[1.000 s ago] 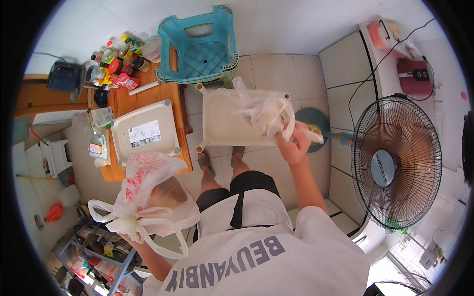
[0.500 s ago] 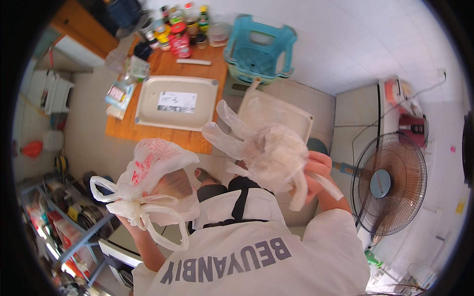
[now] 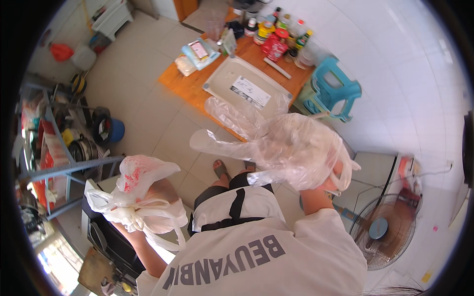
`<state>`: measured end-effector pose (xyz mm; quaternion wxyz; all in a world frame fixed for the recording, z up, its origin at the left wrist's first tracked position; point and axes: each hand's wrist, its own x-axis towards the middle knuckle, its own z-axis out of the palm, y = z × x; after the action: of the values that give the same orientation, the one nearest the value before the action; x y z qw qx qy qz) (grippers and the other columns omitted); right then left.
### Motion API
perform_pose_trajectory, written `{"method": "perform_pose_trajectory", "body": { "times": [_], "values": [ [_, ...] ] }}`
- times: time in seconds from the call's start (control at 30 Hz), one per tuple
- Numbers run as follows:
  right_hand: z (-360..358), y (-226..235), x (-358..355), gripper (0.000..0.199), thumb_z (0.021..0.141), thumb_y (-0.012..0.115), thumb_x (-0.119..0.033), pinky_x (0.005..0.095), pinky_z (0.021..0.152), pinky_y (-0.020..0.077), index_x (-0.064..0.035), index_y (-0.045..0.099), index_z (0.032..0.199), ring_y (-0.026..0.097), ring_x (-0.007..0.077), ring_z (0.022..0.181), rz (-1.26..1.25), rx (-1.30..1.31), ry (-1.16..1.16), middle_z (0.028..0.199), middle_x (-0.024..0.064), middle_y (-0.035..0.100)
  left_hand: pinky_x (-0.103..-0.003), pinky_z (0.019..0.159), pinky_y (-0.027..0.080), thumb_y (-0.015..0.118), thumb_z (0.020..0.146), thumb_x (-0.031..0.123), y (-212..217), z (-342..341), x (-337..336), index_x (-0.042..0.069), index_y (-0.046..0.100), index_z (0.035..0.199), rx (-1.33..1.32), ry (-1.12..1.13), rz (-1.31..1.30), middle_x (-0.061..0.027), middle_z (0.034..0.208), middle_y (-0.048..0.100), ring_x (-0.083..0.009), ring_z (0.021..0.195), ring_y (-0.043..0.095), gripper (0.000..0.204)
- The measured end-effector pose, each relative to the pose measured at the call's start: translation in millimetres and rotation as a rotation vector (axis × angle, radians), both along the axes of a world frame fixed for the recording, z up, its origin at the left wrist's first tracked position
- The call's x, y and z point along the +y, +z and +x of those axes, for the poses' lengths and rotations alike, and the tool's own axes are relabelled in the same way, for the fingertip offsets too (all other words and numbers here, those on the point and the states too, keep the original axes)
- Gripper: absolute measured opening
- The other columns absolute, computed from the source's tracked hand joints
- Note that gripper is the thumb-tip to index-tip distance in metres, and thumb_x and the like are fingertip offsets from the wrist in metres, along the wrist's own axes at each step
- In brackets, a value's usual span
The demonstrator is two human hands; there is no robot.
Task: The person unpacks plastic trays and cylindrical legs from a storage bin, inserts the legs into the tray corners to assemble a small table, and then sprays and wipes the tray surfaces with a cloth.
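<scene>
My left hand (image 3: 160, 195) grips a bundle of white plastic bags (image 3: 140, 197) with red print, held at my left side near waist height. My right hand (image 3: 328, 182) holds up a crumpled clear plastic bag (image 3: 281, 140) in front of my chest; most of that hand is hidden behind the bag. The clear bag's loose ends spread out to the left, over the view of the low wooden table (image 3: 192, 86).
A white rectangular tray (image 3: 247, 86) lies on the wooden table with bottles and jars (image 3: 276, 37) at its far end. A teal plastic stool (image 3: 333, 91) stands beside it. A standing fan (image 3: 382, 229) is at my right, a metal shelf rack (image 3: 54, 148) at my left.
My right hand has lifted the clear bag up from near the tray and closer to my chest. The view has swung round. The left hand keeps its bundle.
</scene>
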<state>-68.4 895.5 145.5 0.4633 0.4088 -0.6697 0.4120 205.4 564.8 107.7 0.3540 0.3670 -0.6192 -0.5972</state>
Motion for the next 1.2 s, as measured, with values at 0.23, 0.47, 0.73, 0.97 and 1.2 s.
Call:
{"method": "perform_pose_trajectory", "body": {
  "times": [0.23, 0.47, 0.73, 0.97, 1.2],
  "values": [
    [-2, 3, -78, 0.034, 0.065, 0.072, -0.006, 0.0307, 0.083, 0.0437, -0.0046, 0.050, 0.090, 0.056, 0.0172, 0.087, -0.204, -0.348, 0.142, 0.093, 0.0063, 0.057, -0.034, 0.077, 0.053, 0.060, 0.085, 0.016, -12, 62, -31, 0.003, 0.044, 0.120, 0.024, 0.250, -0.014, -0.0112, 0.110, 0.054, -0.0214, 0.094, 0.057, 0.041],
    [-32, 25, -124, 0.049, 0.069, 0.071, 0.004, 0.0285, 0.084, 0.0455, -0.0007, 0.043, 0.109, 0.057, 0.0146, 0.095, -0.264, -0.994, 0.569, 0.106, 0.0093, 0.055, -0.034, 0.078, 0.052, 0.062, 0.083, 0.015, -7, 85, -21, 0.003, 0.043, 0.121, 0.013, 0.424, -0.005, -0.0111, 0.111, 0.054, -0.0215, 0.095, 0.057, 0.044],
    [-81, 35, -180, 0.039, 0.076, 0.069, -0.005, 0.0261, 0.073, 0.0519, -0.0021, 0.047, 0.109, 0.059, 0.0121, 0.086, -0.223, -1.658, 0.815, 0.097, 0.0066, 0.059, -0.034, 0.079, 0.052, 0.064, 0.082, 0.014, -25, 66, -21, 0.003, 0.042, 0.122, 0.021, 0.539, 0.042, -0.0110, 0.112, 0.053, -0.0215, 0.096, 0.057, 0.047],
    [-122, 37, -209, 0.039, 0.078, 0.069, -0.014, 0.0211, 0.063, 0.0512, -0.0059, 0.049, 0.110, 0.059, 0.0070, 0.075, -0.106, -2.117, 0.881, 0.093, 0.0025, 0.060, -0.034, 0.080, 0.051, 0.065, 0.081, 0.013, -21, 45, -36, 0.004, 0.042, 0.123, 0.000, 0.578, 0.071, -0.0110, 0.112, 0.053, -0.0215, 0.096, 0.057, 0.050],
    [-150, 15, -264, 0.039, 0.078, 0.070, -0.013, 0.0236, 0.067, 0.0511, -0.0071, 0.047, 0.110, 0.060, 0.0092, 0.078, 0.001, -2.052, 0.895, 0.093, 0.0028, 0.060, -0.035, 0.081, 0.051, 0.067, 0.079, 0.012, -36, 19, -60, 0.004, 0.041, 0.124, 0.011, 0.608, 0.128, -0.0109, 0.113, 0.053, -0.0215, 0.097, 0.057, 0.052]
  ]
}}
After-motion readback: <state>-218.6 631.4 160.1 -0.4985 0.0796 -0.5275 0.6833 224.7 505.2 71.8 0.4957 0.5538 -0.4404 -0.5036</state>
